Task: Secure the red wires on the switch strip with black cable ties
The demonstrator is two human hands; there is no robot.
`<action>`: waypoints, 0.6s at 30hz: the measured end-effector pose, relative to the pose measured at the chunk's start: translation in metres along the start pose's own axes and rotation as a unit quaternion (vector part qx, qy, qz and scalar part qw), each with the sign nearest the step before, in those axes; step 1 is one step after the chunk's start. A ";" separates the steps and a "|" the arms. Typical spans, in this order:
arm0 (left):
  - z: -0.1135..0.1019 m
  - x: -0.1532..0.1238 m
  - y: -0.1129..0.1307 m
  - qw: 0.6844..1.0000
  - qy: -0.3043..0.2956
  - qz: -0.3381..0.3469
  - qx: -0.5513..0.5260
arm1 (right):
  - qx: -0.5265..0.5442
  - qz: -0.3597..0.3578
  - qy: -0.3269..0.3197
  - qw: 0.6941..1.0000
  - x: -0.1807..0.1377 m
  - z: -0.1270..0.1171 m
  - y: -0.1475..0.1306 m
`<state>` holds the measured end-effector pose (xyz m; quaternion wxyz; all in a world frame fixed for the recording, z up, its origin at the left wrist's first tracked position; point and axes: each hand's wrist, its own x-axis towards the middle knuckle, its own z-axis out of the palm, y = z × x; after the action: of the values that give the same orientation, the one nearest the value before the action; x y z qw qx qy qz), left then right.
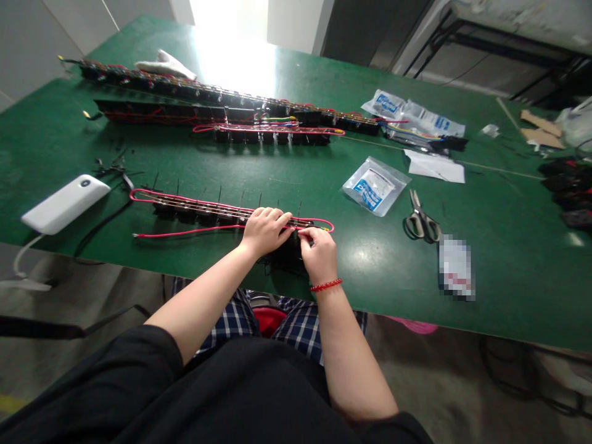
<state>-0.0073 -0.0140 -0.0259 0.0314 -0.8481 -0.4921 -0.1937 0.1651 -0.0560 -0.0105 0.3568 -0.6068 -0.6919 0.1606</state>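
Observation:
Just in front of me lies a wire harness [203,209], red and brown wires running along a row of black parts, with thin black tails that look like cable ties sticking up. One loose red wire [185,234] runs along its near side to the left. My left hand [267,231] is closed over the harness right of its middle, fingers pressing on the wires. Close beside it, my right hand [319,251], with a red bead bracelet, pinches at the harness's right end. Whatever lies between those fingertips is too small to make out.
Further back on the green table [287,176] lie several similar harnesses [222,95]. Plastic bags [375,186], scissors [420,221] and a blurred packet [456,266] are on the right. A white device [65,203] with a cable is at left, near black cable ties [115,166].

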 end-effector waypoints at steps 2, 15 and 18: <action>0.000 0.000 0.000 1.000 0.001 0.000 0.000 | -0.011 0.010 0.007 1.000 0.000 0.000 0.000; 0.002 0.000 -0.001 1.000 0.008 -0.003 -0.010 | -0.130 -0.016 0.014 0.991 -0.005 0.003 -0.005; 0.002 0.000 -0.001 1.000 0.009 -0.004 -0.009 | -0.150 -0.023 0.011 0.988 -0.006 0.002 -0.007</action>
<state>-0.0071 -0.0133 -0.0281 0.0274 -0.8448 -0.4931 -0.2060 0.1582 -0.0627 -0.0092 0.2728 -0.6393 -0.7179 0.0401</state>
